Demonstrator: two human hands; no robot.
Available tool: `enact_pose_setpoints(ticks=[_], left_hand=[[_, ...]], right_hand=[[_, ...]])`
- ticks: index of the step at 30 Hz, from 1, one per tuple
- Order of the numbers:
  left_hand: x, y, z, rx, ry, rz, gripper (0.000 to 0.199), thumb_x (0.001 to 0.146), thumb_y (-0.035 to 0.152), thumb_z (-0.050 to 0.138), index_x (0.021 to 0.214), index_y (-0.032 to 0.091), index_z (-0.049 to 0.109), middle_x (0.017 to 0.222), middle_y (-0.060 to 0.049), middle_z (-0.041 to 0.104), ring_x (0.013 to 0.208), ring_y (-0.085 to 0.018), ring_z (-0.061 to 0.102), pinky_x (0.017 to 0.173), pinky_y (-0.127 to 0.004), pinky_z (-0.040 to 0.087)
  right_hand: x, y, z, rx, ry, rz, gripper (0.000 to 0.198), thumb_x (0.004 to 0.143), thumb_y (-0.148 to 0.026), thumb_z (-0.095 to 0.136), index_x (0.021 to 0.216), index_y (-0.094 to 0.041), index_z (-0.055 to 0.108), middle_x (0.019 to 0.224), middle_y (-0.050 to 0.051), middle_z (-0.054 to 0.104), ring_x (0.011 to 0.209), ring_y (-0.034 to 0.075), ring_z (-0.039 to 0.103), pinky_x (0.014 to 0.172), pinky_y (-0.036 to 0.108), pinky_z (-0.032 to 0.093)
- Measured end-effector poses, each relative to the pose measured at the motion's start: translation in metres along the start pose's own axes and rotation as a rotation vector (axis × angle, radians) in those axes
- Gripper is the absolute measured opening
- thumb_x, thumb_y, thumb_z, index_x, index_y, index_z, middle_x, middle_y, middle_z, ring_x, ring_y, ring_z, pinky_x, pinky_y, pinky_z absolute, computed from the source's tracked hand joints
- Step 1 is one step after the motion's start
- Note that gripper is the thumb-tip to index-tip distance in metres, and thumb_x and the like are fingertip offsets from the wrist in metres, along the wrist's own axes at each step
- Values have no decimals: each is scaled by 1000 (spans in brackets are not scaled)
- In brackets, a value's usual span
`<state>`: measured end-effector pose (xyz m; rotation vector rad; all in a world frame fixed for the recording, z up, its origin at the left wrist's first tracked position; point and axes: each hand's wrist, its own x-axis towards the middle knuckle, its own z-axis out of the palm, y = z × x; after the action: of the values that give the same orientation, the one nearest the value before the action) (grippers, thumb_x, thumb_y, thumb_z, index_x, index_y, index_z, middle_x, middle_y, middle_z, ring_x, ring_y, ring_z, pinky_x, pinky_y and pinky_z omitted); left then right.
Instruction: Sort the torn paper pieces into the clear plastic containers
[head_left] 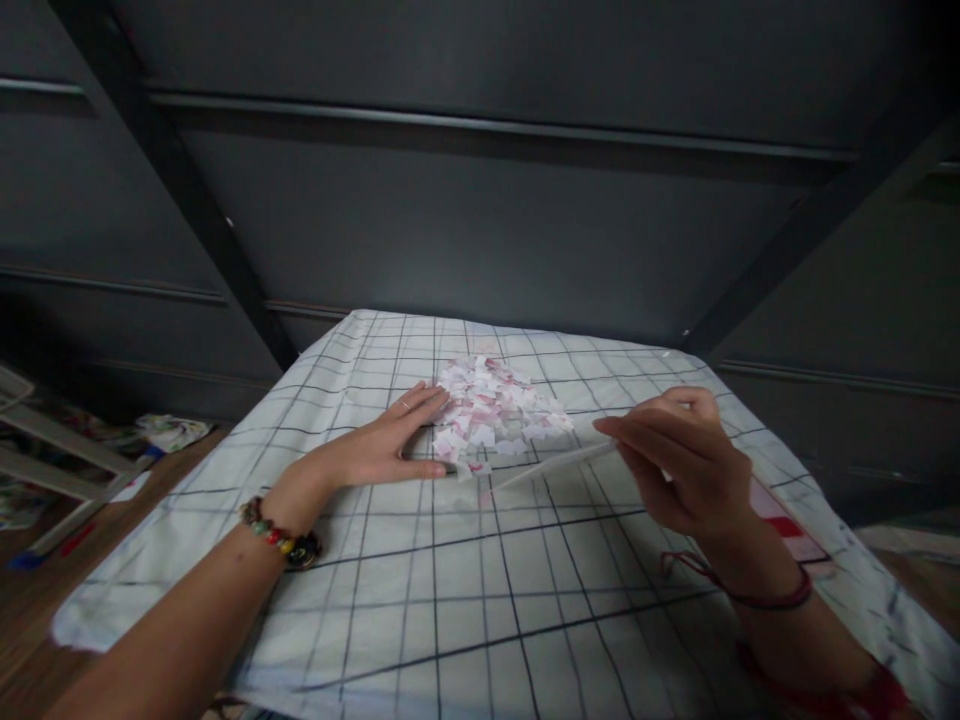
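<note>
A heap of small torn paper scraps [495, 405], white with pink marks, lies on the checked tablecloth [480, 590]. My left hand [390, 440] rests at the heap's left side, thumb apart from the fingers, fingertips against the scraps. To the right of the heap, my right hand [679, 465] is raised over the cloth. Its thumb and fingertips pinch the corner of a thin, whitish translucent sheet [551, 465]. The sheet slants down toward the front of the heap; whether it is a bag or a flat piece, I cannot tell.
A phone-like pink and red flat object [787, 525] lies beyond my right wrist, partly hidden. A dark panelled wall [480, 220] stands behind the table. On the left, a pale wooden frame [82, 490] and a crumpled cloth or bag [172, 432] are near the floor.
</note>
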<state>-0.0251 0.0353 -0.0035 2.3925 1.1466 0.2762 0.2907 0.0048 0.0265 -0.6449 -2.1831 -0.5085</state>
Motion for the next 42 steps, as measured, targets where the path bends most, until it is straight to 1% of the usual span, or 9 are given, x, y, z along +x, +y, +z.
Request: enact_pose_setpoints(ticks=[3,6,14,18,22,29,32,37,42], left_hand=[[-1,-1,0,-7,4,1,88,76,67,49,143,22,14,150,-10,9,136,-29,-3,108,-47,8],[-1,-3,1,-19,11,14,94,72,68,54,143,19,15,150,-12,10,136,-30,-3,109,-45,9],[-2,-4,2,-4,-23,42,104,63,63,66,143,21,14,150,-12,11,136,-31,0,109,-46,11],[-2,-3,2,24,-36,39,105,63,62,68,143,19,15,149,-13,12,136,-31,0,109,-45,11],[-2,-3,2,47,-36,30,105,63,62,67,142,15,16,149,-15,12,136,-30,0,109,-43,12],[-9,-13,-2,75,-101,-139,121,53,66,69,143,10,10,149,-18,0,134,-36,-3,107,-45,14],[-11,-12,-3,70,-97,-169,121,52,65,69,143,11,11,149,-18,1,134,-35,-1,107,-45,13],[-12,-9,-3,55,-54,-149,119,49,65,70,142,12,18,147,-20,10,134,-36,7,106,-46,14],[-15,-3,-4,67,-72,-204,121,48,66,68,141,8,19,147,-21,10,134,-35,8,106,-46,14]], right_hand=[[1,-6,0,53,17,-13,31,76,-5,49,102,-22,54,72,-1,59,62,12,52,68,34,39],[3,-12,2,47,39,-31,32,75,-3,49,103,-20,56,72,-1,59,63,12,52,68,35,40],[3,-17,4,106,-23,-96,39,74,-1,46,107,-20,56,78,1,63,70,14,56,70,35,41],[6,-20,0,110,36,-96,34,73,-1,49,102,-16,58,75,2,60,65,13,53,67,35,41],[7,-19,-4,55,30,-75,39,71,-1,50,106,-18,56,72,1,59,64,13,51,66,34,40],[9,-23,-7,138,-27,-122,38,72,-4,50,107,-18,56,63,0,54,59,14,47,56,31,40],[11,-30,-9,176,-38,-164,37,73,-4,48,107,-16,56,69,2,56,62,14,48,57,32,41],[14,-28,-16,54,17,-133,33,73,-2,51,101,-16,57,64,1,54,61,15,50,56,31,40],[15,-24,-26,-42,-107,-89,25,77,-5,48,98,-17,57,60,0,52,60,16,50,56,30,38]])
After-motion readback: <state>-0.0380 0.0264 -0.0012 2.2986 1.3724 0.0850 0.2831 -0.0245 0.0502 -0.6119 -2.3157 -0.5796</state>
